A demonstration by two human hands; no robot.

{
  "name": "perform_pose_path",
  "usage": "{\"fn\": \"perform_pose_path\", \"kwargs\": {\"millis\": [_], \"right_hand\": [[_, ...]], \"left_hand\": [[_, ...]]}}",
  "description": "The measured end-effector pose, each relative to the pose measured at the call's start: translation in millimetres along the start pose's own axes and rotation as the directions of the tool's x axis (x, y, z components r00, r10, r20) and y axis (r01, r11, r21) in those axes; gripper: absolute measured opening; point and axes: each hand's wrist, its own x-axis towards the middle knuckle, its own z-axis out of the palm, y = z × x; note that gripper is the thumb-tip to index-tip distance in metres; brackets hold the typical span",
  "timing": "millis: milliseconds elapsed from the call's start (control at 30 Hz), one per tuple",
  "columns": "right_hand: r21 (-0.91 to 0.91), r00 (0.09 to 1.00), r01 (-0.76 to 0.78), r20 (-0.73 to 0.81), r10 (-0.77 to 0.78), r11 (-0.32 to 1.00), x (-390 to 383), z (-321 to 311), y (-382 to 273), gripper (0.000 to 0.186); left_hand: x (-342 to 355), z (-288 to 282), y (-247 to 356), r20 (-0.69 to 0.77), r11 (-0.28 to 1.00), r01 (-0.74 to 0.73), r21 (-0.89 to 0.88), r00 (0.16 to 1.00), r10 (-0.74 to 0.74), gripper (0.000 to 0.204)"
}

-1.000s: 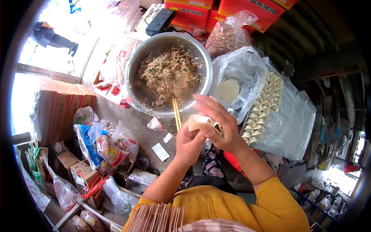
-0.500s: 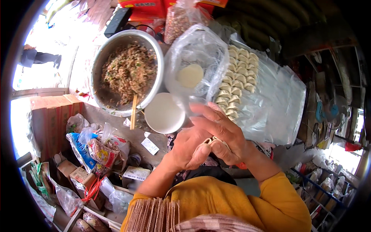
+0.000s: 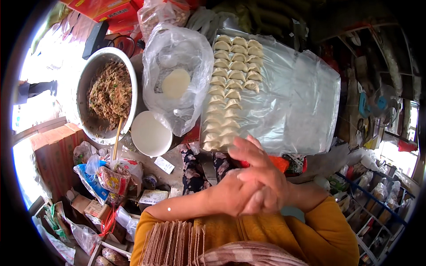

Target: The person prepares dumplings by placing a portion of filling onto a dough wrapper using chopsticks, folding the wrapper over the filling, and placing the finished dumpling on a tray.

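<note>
1. Left hand (image 3: 234, 191) and right hand (image 3: 269, 176) are pressed together right of the frame's lower middle, thumbs side by side; whether anything lies between the palms, I cannot tell.
2. The right hand's fingers reach toward the upper left, across the left hand; the left forearm (image 3: 186, 205) runs nearly level from the lower left.
3. Pale folded dumplings (image 3: 238, 66) stand in columns at upper centre, along the left part of a film-covered tray (image 3: 297, 93).
4. Left of it, a clear plastic bag (image 3: 197, 66) holds a round wrapper (image 3: 175, 83); a white bowl (image 3: 151, 134) sits just below.
5. At upper left, a metal basin (image 3: 134, 82) contains minced filling (image 3: 110, 93) and chopsticks (image 3: 118, 135).
6. Cardboard boxes (image 3: 55, 146) stand at the left edge, a fan (image 3: 385, 105) at the right.
</note>
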Motion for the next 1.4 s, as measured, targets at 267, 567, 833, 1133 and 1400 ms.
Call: {"fn": "perform_pose_path", "kwargs": {"millis": [267,567,833,1133,1400], "right_hand": [[0.428,0.841,-0.498,0.024,0.541,0.754,-22.3,-39.4,58.7,0.077],[-0.373,0.869,-0.439,-0.408,0.281,0.817,-22.5,-67.1,111.4,0.016],[-0.593,0.934,-0.242,-0.357,0.019,0.768,-5.8,-65.7,195.2,0.017],[-0.703,0.952,-0.252,-0.302,0.042,0.665,9.9,-63.8,187.5,0.02],[-0.726,0.982,0.024,-0.113,-0.154,0.688,110.0,2.3,144.8,0.016]], "left_hand": [[14.3,22.4,-66.1,0.188,0.698,0.592,-0.403,0.8,-0.57,0.028],[18.5,30.9,-114.8,-0.056,0.678,0.673,-0.297,0.696,-0.716,0.044],[-24.2,6.1,-102.2,-0.319,0.624,0.734,-0.268,0.544,-0.776,0.047],[-57.7,0.8,-87.9,-0.339,0.618,0.708,-0.343,0.52,-0.784,0.039],[-76.1,-20.6,-70.8,-0.427,0.638,0.731,-0.243,0.51,-0.747,0.031]]}}
